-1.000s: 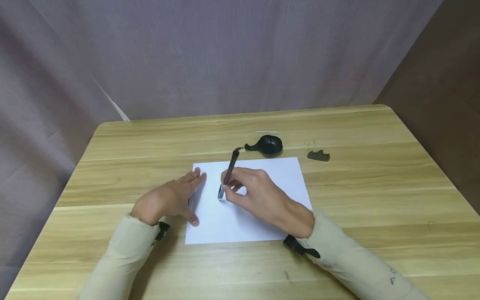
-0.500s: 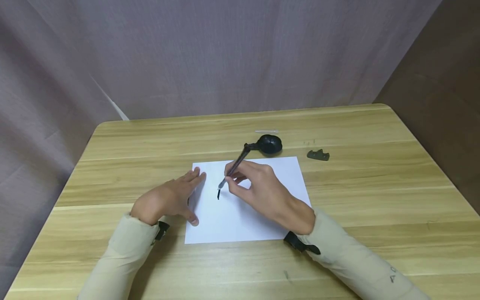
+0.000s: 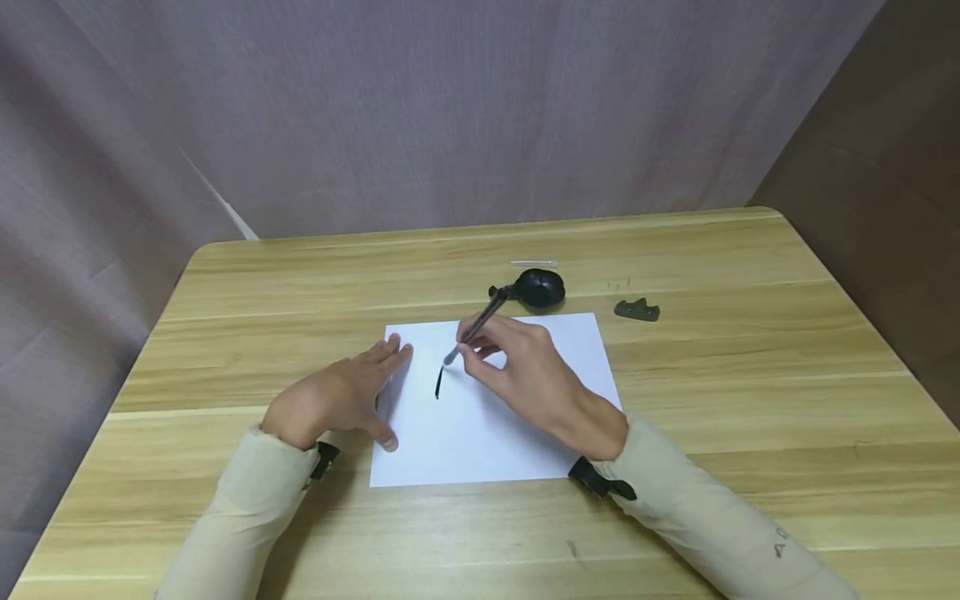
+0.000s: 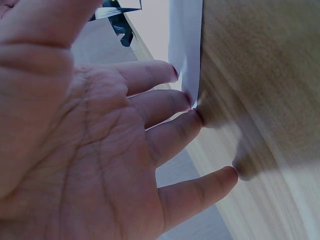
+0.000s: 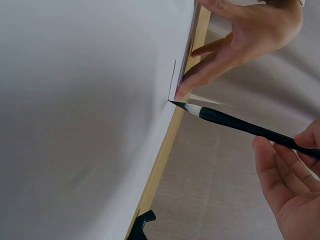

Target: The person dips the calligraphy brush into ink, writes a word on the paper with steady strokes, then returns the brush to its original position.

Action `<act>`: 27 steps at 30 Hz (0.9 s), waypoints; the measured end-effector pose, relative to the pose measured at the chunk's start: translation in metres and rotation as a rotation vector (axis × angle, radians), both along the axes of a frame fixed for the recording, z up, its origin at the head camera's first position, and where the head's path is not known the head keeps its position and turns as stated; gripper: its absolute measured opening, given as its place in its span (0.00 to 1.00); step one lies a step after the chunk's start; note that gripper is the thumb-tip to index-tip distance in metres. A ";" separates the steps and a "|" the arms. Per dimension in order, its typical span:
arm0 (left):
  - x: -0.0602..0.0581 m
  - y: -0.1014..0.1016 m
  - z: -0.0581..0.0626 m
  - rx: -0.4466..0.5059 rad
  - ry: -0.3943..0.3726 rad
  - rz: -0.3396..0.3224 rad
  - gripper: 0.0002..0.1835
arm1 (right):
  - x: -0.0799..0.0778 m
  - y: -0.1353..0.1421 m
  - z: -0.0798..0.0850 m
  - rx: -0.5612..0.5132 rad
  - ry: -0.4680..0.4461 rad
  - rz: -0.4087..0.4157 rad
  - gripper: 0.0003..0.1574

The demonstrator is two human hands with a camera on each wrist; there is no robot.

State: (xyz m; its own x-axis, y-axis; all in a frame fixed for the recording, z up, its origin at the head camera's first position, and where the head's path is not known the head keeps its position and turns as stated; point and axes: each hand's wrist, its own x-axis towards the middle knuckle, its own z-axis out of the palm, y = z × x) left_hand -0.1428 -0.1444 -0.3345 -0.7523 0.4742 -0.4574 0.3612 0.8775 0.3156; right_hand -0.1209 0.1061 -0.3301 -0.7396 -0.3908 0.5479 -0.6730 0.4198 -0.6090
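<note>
My right hand [image 3: 528, 371] pinches the dark handle of a writing brush [image 3: 478, 325], which leans away from me over the paper. In the right wrist view the black tip of the brush [image 5: 192, 108], below a white band of bristles, touches the sheet at the end of a thin stroke. That black stroke [image 3: 438, 383] slants upward on the white paper [image 3: 442, 454] in the head view. My left hand [image 3: 337, 400] rests with spread fingers on the paper's left edge; in the left wrist view its straight fingertips [image 4: 185, 100] meet the edge and the wood.
Beyond the paper lies a black ladle-shaped dish [image 3: 542, 288] with a short handle. Behind it is a thin clear stick [image 3: 533, 263]. A small dark notched piece [image 3: 637, 310] lies to the right on the wooden table [image 3: 750, 358]. A curtain [image 3: 480, 117] hangs behind.
My right hand has moved slightly up and to the right with the brush, which now leans more. The black stroke has grown longer toward the top. My left hand has stayed in place.
</note>
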 end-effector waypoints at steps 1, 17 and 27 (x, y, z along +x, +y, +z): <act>0.000 0.000 0.000 -0.002 0.000 0.000 0.70 | 0.000 0.000 0.000 -0.002 0.001 0.002 0.07; 0.000 0.000 0.000 0.025 -0.014 0.024 0.70 | 0.001 0.001 0.001 0.032 0.009 0.029 0.06; 0.000 0.000 0.000 0.006 -0.022 0.044 0.70 | 0.006 0.000 0.007 0.070 -0.020 0.037 0.07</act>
